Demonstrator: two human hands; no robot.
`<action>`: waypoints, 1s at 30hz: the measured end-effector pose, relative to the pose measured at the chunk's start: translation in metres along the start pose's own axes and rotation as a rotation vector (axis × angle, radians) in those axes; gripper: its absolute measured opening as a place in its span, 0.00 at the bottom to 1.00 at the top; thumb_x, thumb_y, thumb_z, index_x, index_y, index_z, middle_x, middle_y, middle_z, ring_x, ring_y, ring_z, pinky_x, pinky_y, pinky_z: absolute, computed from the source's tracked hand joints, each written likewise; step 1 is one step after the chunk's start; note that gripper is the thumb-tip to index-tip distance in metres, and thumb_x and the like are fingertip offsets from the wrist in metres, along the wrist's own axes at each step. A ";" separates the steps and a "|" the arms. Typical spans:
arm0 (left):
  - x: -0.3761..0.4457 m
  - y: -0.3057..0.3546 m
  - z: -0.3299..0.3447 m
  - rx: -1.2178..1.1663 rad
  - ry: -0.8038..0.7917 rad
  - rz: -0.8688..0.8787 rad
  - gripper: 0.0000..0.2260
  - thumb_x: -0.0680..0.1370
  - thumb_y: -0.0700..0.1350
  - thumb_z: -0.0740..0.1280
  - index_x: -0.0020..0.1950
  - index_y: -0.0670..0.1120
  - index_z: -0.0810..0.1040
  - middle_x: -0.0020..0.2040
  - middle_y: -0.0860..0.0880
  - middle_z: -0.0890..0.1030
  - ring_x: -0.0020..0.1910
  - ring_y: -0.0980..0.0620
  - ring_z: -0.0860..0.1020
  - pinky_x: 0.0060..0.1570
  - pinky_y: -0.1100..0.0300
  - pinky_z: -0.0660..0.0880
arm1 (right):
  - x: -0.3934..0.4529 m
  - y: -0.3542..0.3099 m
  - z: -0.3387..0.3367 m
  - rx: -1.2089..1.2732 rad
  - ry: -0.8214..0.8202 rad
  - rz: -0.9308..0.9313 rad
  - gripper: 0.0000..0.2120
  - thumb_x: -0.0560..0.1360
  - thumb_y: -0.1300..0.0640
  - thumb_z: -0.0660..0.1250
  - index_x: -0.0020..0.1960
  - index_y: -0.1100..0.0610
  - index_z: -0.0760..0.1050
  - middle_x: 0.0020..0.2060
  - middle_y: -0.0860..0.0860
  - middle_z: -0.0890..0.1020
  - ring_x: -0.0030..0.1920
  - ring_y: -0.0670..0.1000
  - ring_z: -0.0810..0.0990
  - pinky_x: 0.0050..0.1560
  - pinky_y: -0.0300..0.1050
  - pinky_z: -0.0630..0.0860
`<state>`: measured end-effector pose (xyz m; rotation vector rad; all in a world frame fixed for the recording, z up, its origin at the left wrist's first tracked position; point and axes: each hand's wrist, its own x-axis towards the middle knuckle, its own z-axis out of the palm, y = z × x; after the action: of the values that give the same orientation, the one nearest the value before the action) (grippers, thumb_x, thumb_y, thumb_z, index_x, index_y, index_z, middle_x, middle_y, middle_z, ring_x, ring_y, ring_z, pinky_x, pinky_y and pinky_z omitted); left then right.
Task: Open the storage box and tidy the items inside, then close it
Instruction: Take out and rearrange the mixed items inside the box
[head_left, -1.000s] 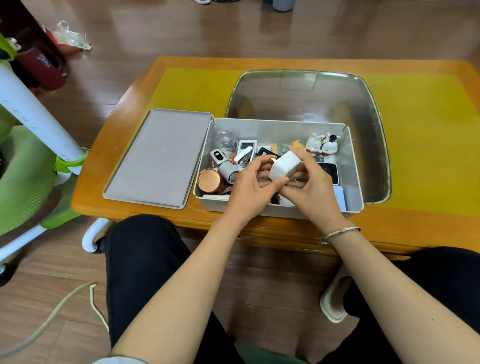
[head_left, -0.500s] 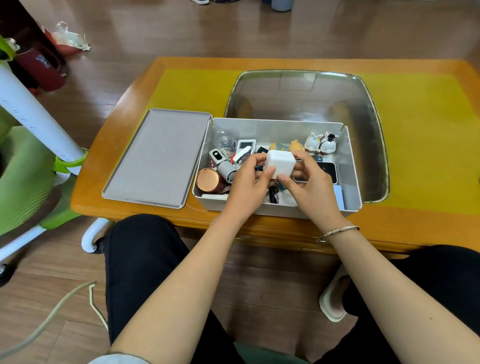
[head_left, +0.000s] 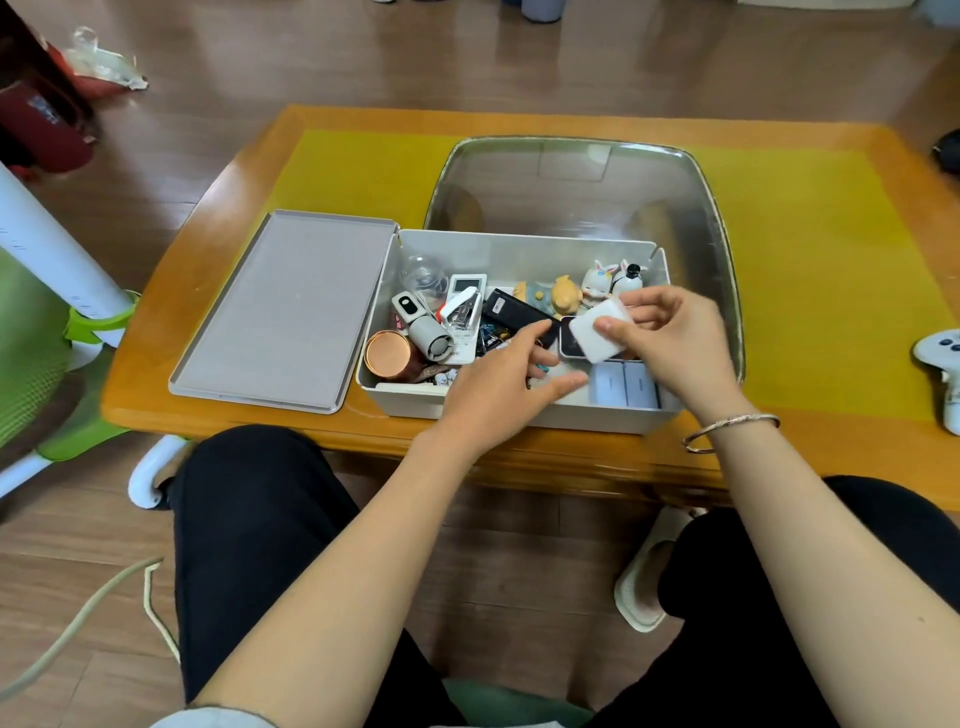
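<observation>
The left hand hovers loose-fingered, its grip released, over the open storage box on the table. The right hand pinches a white block above the clutter. The lid lies alongside; beyond, a clear tub.

Glossy varnished wood table; matt grey plastic storage box and lid.

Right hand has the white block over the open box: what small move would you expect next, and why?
Probably the right hand lowers the white block into the right side of the storage box. It pinches the block just above that area, while the left hand, fingers relaxed, holds nothing. The lid lies beside the box, so closing comes later.
</observation>
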<state>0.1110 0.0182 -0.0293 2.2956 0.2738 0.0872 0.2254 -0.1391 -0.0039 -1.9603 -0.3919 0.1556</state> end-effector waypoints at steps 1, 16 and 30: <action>-0.001 0.002 0.003 0.080 -0.031 0.021 0.33 0.68 0.72 0.60 0.68 0.56 0.66 0.53 0.63 0.78 0.52 0.63 0.76 0.48 0.58 0.74 | 0.005 0.004 -0.009 -0.052 0.010 0.002 0.14 0.66 0.53 0.77 0.49 0.53 0.79 0.39 0.48 0.83 0.37 0.43 0.81 0.38 0.37 0.79; -0.002 0.017 0.046 0.610 0.018 0.398 0.11 0.80 0.51 0.60 0.56 0.48 0.77 0.51 0.50 0.81 0.51 0.46 0.77 0.48 0.54 0.68 | 0.013 0.012 -0.045 -0.485 -0.495 -0.058 0.11 0.69 0.48 0.74 0.48 0.52 0.83 0.39 0.49 0.85 0.45 0.48 0.82 0.53 0.48 0.76; -0.003 0.016 0.046 0.609 0.030 0.413 0.15 0.80 0.51 0.60 0.66 0.50 0.69 0.44 0.48 0.82 0.43 0.45 0.79 0.36 0.55 0.68 | 0.009 -0.004 -0.031 -1.014 -0.575 -0.135 0.18 0.78 0.52 0.63 0.67 0.48 0.71 0.56 0.48 0.81 0.58 0.52 0.76 0.55 0.47 0.70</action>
<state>0.1180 -0.0262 -0.0479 2.9287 -0.1953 0.2797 0.2415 -0.1614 0.0131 -2.8512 -1.1430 0.5138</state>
